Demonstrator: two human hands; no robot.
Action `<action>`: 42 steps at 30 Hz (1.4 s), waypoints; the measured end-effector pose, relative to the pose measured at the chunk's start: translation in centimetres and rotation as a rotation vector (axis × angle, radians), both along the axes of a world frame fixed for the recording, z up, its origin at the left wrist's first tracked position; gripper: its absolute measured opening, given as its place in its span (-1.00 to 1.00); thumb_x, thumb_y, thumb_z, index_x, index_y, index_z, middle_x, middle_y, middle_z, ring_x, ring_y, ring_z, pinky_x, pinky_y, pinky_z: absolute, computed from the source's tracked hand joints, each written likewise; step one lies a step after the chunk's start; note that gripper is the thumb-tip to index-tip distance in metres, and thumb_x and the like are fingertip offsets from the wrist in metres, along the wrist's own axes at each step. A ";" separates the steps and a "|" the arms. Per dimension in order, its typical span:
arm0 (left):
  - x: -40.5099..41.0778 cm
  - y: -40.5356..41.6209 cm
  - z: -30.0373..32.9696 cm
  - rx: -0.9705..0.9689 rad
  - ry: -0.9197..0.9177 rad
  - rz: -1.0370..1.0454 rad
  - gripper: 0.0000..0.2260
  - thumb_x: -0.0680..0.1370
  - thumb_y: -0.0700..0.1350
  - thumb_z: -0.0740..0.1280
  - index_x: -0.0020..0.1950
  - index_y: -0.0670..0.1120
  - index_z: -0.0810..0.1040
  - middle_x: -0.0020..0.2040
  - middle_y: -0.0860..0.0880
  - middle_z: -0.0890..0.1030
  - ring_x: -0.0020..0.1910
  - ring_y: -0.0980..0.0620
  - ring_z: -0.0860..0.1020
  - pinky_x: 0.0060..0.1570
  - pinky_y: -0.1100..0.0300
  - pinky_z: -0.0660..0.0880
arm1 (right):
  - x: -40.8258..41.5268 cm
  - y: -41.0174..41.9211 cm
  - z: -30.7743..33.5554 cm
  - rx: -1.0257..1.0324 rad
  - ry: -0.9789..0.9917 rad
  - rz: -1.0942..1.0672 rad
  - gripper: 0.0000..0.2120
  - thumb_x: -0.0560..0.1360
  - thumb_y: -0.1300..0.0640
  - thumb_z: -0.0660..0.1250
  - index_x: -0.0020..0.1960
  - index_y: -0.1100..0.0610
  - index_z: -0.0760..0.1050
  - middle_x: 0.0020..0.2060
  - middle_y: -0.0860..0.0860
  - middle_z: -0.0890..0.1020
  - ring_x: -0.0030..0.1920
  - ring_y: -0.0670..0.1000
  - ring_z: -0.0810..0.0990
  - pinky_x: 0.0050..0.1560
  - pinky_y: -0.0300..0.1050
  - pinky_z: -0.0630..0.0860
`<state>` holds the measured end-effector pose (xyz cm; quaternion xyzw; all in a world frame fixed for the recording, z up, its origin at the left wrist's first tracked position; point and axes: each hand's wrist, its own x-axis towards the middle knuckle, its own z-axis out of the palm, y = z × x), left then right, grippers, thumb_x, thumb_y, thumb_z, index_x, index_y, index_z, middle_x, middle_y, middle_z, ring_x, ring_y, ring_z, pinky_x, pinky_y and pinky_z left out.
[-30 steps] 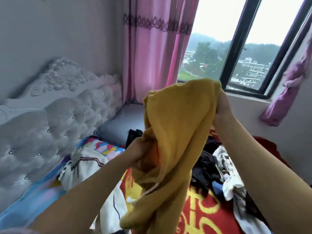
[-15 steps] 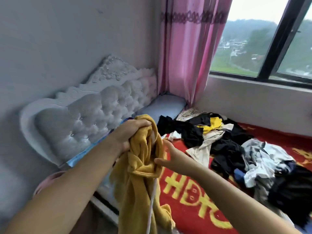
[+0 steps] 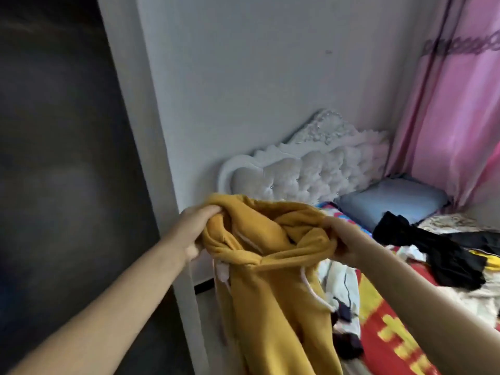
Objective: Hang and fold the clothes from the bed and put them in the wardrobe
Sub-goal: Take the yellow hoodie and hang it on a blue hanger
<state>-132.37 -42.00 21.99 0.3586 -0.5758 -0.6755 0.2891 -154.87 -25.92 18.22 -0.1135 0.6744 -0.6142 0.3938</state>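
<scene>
A mustard-yellow hoodie (image 3: 270,293) with pale drawstrings hangs in front of me, held up by its hood opening. My left hand (image 3: 196,228) grips the left edge of the hood. My right hand (image 3: 342,239) grips the right edge, and the hood is spread open between them. The body of the hoodie drops below the frame. On the bed (image 3: 392,334) to the right lies a pile of clothes, with a black garment (image 3: 433,247) on top and a white garment (image 3: 341,282) nearer me. A dark opening (image 3: 54,185) fills the left side; I cannot tell what is inside.
A white frame post (image 3: 146,158) stands between the dark opening and the grey wall. A white tufted headboard (image 3: 305,171) and a blue pillow (image 3: 389,198) sit at the bed's head. A pink curtain (image 3: 454,117) hangs at the right. The bed cover is red with yellow characters.
My view has swung left from the window toward the dark opening. My right hand has taken hold of the hoodie again, and both hands have pulled the hood open.
</scene>
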 end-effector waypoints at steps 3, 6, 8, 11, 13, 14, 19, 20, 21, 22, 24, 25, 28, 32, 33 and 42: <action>6.7 -1.4 1.3 -0.098 0.026 -0.012 -0.83 0.58 -0.14 0.29 0.10 -0.16 0.60 -0.04 -0.20 0.65 -0.07 -0.07 0.63 -0.09 0.09 0.60 | 6.6 -4.1 -0.7 0.551 1.014 0.308 -0.33 0.56 -0.05 0.26 0.53 0.13 0.04 0.19 0.22 0.50 0.14 0.21 0.53 0.03 0.00 0.53; 13.5 -3.4 1.8 -0.161 -0.022 -0.003 -0.77 0.59 -0.15 0.26 0.15 -0.25 0.58 0.07 -0.29 0.62 0.04 -0.16 0.62 0.07 -0.03 0.56 | 17.6 -9.2 -0.9 0.269 1.331 0.571 -0.18 0.43 -0.28 0.28 0.53 -0.06 -0.01 0.25 -0.05 0.45 0.22 0.02 0.47 0.13 -0.14 0.46; 17.6 -4.9 2.0 -0.187 -0.027 0.011 -0.78 0.59 -0.14 0.25 0.14 -0.22 0.59 0.09 -0.27 0.62 0.09 -0.17 0.61 0.13 -0.06 0.55 | 24.6 -12.9 -2.1 0.131 1.311 0.701 -0.41 0.40 -0.35 0.21 0.34 -0.13 0.25 -0.07 -0.25 0.50 -0.11 -0.20 0.50 -0.11 -0.31 0.46; 23.7 -7.6 1.8 -0.240 -0.085 0.015 -0.85 0.59 -0.13 0.27 0.04 -0.08 0.63 -0.04 -0.11 0.68 -0.04 -0.02 0.66 -0.05 0.11 0.61 | 30.3 -18.2 -3.9 0.116 1.229 0.592 -0.93 0.56 -0.01 0.20 -0.04 -0.05 0.44 -0.16 -0.13 0.56 -0.22 -0.15 0.50 -0.16 -0.32 0.48; 27.5 -10.1 2.1 -0.352 -0.215 0.101 -0.88 0.58 -0.10 0.28 0.04 -0.03 0.59 -0.05 -0.07 0.67 -0.06 -0.01 0.64 -0.06 0.10 0.60 | 31.8 -21.3 -3.3 0.084 1.059 0.551 -0.85 0.59 0.12 0.16 -0.14 0.01 0.42 -0.20 -0.08 0.58 -0.28 -0.17 0.50 -0.37 -0.45 0.37; 29.3 -11.7 2.1 -0.460 -0.344 0.162 -0.86 0.57 -0.07 0.29 0.11 -0.01 0.54 0.00 -0.05 0.64 -0.04 -0.01 0.62 -0.01 0.06 0.59 | 32.4 -22.6 -2.3 0.047 0.978 0.554 -0.81 0.60 0.14 0.14 -0.16 0.02 0.44 -0.22 -0.07 0.58 -0.29 -0.16 0.53 -0.42 -0.46 0.36; 33.6 -17.3 1.4 -0.826 -0.924 0.186 -0.28 0.47 0.08 0.40 0.52 0.07 0.09 0.18 0.08 0.44 0.13 -0.07 0.54 -0.03 0.15 0.46 | 35.4 -27.5 4.4 -0.186 0.973 0.556 -0.81 0.56 0.16 0.13 0.01 0.08 0.51 -0.07 -0.04 0.60 -0.09 -0.09 0.56 -0.19 -0.30 0.44; 33.6 -18.5 1.2 -0.829 -0.911 0.213 -0.48 0.48 0.02 0.39 0.39 -0.01 0.33 0.09 0.00 0.56 0.05 -0.12 0.57 -0.08 0.14 0.48 | 35.6 -28.3 5.9 -0.185 1.034 0.571 -0.81 0.55 0.15 0.14 0.03 0.11 0.52 -0.05 -0.01 0.60 -0.07 -0.04 0.57 -0.16 -0.24 0.46; 33.6 -19.7 1.6 -0.787 -0.829 0.273 -0.76 0.48 -0.07 0.36 0.12 -0.09 0.52 -0.05 -0.09 0.63 -0.03 -0.16 0.60 -0.12 0.13 0.50 | 35.4 -29.0 7.5 -0.143 1.073 0.626 -0.81 0.54 0.14 0.16 0.03 0.13 0.53 -0.07 0.02 0.61 -0.09 0.00 0.60 -0.16 -0.19 0.52; 33.6 -21.0 2.3 -0.699 -0.695 0.344 -0.94 0.48 -0.16 0.33 -0.12 -0.13 0.57 -0.17 -0.14 0.64 -0.09 -0.18 0.61 -0.15 0.11 0.49 | 35.0 -29.7 9.0 -0.047 1.104 0.729 -0.81 0.55 0.11 0.18 0.03 0.14 0.53 -0.09 0.06 0.62 -0.14 0.03 0.62 -0.20 -0.15 0.58; 33.1 -23.6 4.0 -0.555 -0.432 0.453 -0.87 0.48 -0.24 0.29 -0.24 -0.13 0.60 -0.24 -0.16 0.65 -0.12 -0.18 0.62 -0.12 0.04 0.53 | 33.6 -31.3 11.8 0.245 1.139 1.010 -0.82 0.57 0.06 0.21 0.01 0.14 0.52 -0.13 0.11 0.63 -0.24 0.01 0.61 -0.22 -0.13 0.61; 32.6 -24.6 5.0 -0.527 -0.345 0.456 -0.86 0.48 -0.24 0.28 -0.20 -0.12 0.62 -0.21 -0.15 0.67 -0.12 -0.17 0.63 -0.08 0.01 0.55 | 32.8 -32.3 13.0 0.343 1.124 1.086 -0.81 0.59 0.06 0.21 0.01 0.16 0.52 -0.16 0.10 0.62 -0.27 -0.01 0.58 -0.22 -0.14 0.59; 30.4 -27.5 6.2 -0.494 -0.254 0.393 -0.79 0.52 -0.23 0.23 -0.05 -0.06 0.65 -0.14 -0.10 0.68 -0.09 -0.08 0.63 -0.01 0.00 0.58 | 29.9 -37.0 16.8 0.217 1.141 0.757 -0.77 0.62 0.15 0.16 0.13 0.25 0.51 -0.21 0.08 0.60 -0.30 0.02 0.57 -0.31 -0.16 0.54; 28.6 -31.3 6.5 -0.491 -0.238 0.403 -0.78 0.53 -0.27 0.22 -0.07 -0.06 0.64 -0.18 -0.08 0.68 -0.12 -0.05 0.63 -0.20 0.12 0.56 | 24.9 -43.0 21.5 0.123 1.643 -0.027 -0.74 0.58 0.09 0.21 0.23 0.17 0.43 0.10 0.18 0.53 0.07 0.23 0.55 -0.12 -0.02 0.42; 28.4 -32.1 6.7 -0.474 -0.228 0.404 -0.77 0.53 -0.28 0.21 -0.08 -0.07 0.64 -0.20 -0.09 0.68 -0.13 -0.06 0.64 -0.24 0.15 0.55 | 23.8 -44.3 22.2 0.171 1.692 -0.076 -0.71 0.58 0.09 0.22 0.26 0.17 0.39 0.14 0.19 0.50 0.11 0.24 0.54 -0.12 -0.02 0.37; 27.5 -37.1 6.8 -0.470 -0.249 0.361 -0.82 0.56 -0.20 0.26 -0.06 -0.08 0.66 -0.17 -0.13 0.69 -0.15 -0.10 0.65 -0.09 -0.02 0.63 | 19.4 -52.7 22.2 0.421 1.783 -0.105 -0.68 0.59 0.34 0.05 0.29 0.27 0.38 0.16 0.24 0.56 0.13 0.24 0.56 -0.14 -0.02 0.36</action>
